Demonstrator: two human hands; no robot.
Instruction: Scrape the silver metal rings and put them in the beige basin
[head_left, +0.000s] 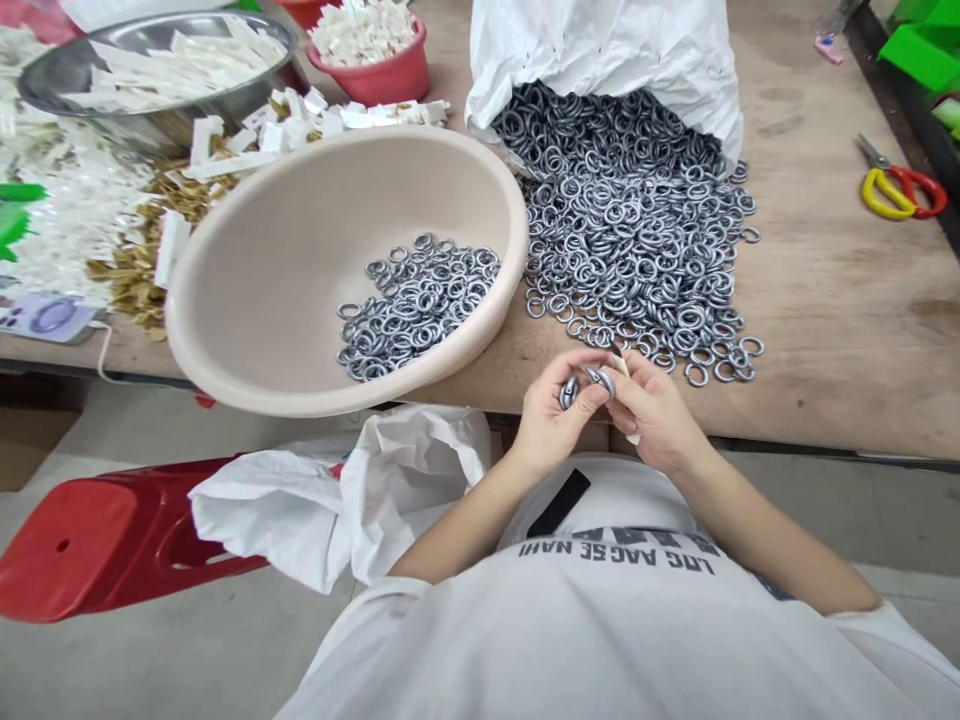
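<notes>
At the table's front edge my hands are close together, fingers nearly touching. My left hand is closed on a few grey rings, with one of them held up between thumb and fingers. Pinched in my right hand is a slim tool with a dark tip and a pale handle, mostly hidden by the fingers. Its tip is beside the rings. Just beyond my hands spreads a large pile of the same grey rings. To the left, a beige basin contains a smaller heap of rings.
A white sack opens onto the ring pile. Scissors lie at the right. A steel bowl, a red bowl and white and brown pieces crowd the left. Below are a red stool and white bag.
</notes>
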